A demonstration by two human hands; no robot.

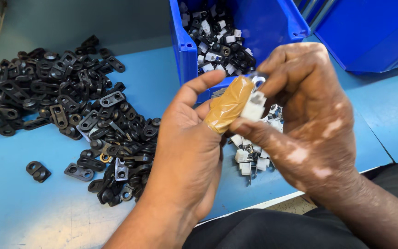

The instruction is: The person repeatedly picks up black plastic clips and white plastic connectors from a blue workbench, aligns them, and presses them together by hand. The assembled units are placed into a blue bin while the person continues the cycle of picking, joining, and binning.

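Note:
My left hand (187, 152) and my right hand (307, 115) meet over the blue table (19, 207), pinching one small part between them. The part is a white plastic block with a metal eyelet (255, 102). The left forefinger is wrapped in tan tape (229, 104) and presses against the part. My right thumb and fingers close on the part from the right. Under the hands lies a small heap of the same white and metal parts (249, 157).
A large pile of black plastic clips with holes (65, 106) covers the table's left side. A blue bin (263, 23) behind the hands holds assembled black and white parts (215, 41). Another blue bin (369, 32) stands at the right.

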